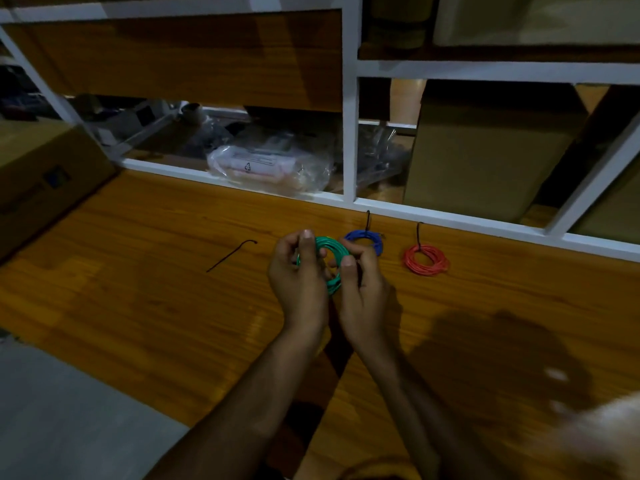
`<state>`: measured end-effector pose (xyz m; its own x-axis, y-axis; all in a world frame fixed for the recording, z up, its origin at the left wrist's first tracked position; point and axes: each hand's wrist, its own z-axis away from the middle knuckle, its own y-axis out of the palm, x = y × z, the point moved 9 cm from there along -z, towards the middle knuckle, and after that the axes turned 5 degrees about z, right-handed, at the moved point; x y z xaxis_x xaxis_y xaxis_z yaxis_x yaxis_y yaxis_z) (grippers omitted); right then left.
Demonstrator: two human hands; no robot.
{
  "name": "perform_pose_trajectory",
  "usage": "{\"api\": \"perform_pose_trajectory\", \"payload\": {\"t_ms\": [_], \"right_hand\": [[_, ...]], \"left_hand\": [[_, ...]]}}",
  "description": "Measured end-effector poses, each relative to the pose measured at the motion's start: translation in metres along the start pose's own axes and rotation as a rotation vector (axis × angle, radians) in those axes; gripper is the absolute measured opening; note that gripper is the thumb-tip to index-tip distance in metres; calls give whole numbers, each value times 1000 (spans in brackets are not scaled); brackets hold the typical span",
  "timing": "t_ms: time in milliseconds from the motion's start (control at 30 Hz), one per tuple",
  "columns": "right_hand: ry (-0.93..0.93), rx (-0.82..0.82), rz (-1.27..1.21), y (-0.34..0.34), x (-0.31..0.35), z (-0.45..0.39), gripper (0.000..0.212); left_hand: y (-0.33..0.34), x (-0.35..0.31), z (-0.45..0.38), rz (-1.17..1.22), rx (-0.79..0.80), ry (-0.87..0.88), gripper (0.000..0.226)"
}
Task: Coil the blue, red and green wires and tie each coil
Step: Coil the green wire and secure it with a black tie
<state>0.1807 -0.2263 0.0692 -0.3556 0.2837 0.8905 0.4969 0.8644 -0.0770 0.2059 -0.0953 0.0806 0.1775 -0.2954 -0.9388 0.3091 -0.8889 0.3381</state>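
1. The green wire coil (331,251) is partly covered by the left hand (298,276) and right hand (361,285); its lower and left parts are out of sight.
2. The blue wire coil (367,238) is hidden along its near left side behind the right hand's fingers.
3. The plastic bag (268,168) on the shelf has print too small to read.
4. The cardboard box (41,174) is cut off at the left edge, its label blurred.
5. A pale blur (595,441) fills the bottom right corner; what it is cannot be told.
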Motion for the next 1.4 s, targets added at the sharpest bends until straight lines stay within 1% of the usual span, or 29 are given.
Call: {"api": "perform_pose_trajectory", "payload": {"t_ms": [100, 200, 267, 367, 467, 567, 633, 667, 700, 767, 833, 900, 967, 1067, 1133, 1167, 1267, 1333, 1367, 1400], "right_hand": [[24, 120, -8, 13, -7, -2, 27], [106, 231, -62, 29, -10, -8, 29], [179, 261, -82, 41, -11, -11, 28], [283, 230, -143, 63, -12, -11, 29], [427, 190, -273, 92, -17, -5, 29], [581, 162, -464, 123, -24, 1, 29], [624, 148, -538, 142, -27, 1, 27], [626, 149, -553, 151, -27, 2, 23], [613, 156, -524, 160, -27, 2, 16], [523, 167, -303, 175, -25, 2, 8], [381, 138, -80, 187, -19, 3, 8], [306, 55, -25, 199, -18, 4, 8], [315, -30, -72, 208, -23, 5, 11], [396, -84, -215, 223, -38, 8, 12], [421, -101, -236, 232, -48, 8, 13], [429, -97, -228, 237, -51, 9, 14], [445, -65, -133, 248, -61, 6, 10], [484, -16, -110, 249, -70, -1, 14], [473, 42, -49, 247, -73, -7, 15], [440, 108, 113, 244, -79, -17, 16]], "left_hand": [[-9, 7, -19, 28, -10, -50, 16], [-18, 13, -40, 61, 13, -105, 16], [-25, 19, -53, 163, 33, -193, 16], [-37, 25, -71, 276, 75, -313, 15], [-50, 27, -88, 341, 145, -374, 14], [-65, 28, -106, 356, 185, -403, 16], [-77, 28, -119, 333, 168, -394, 17], [-82, 28, -126, 327, 165, -391, 17], [-86, 28, -132, 324, 167, -394, 17], [-94, 32, -143, 316, 173, -414, 18], [-103, 40, -152, 324, 179, -452, 20], [-108, 50, -157, 367, 195, -514, 20], [-113, 53, -164, 382, 218, -507, 21], [-126, 45, -179, 237, 229, -304, 23], [-136, 43, -185, 163, 189, -230, 20], [-142, 46, -189, 154, 152, -240, 18], [-156, 60, -203, 171, 82, -344, 14], [-166, 67, -214, 155, 51, -389, 11], [-170, 68, -217, 146, 40, -405, 11], [-176, 69, -223, 145, 34, -416, 10]]}}
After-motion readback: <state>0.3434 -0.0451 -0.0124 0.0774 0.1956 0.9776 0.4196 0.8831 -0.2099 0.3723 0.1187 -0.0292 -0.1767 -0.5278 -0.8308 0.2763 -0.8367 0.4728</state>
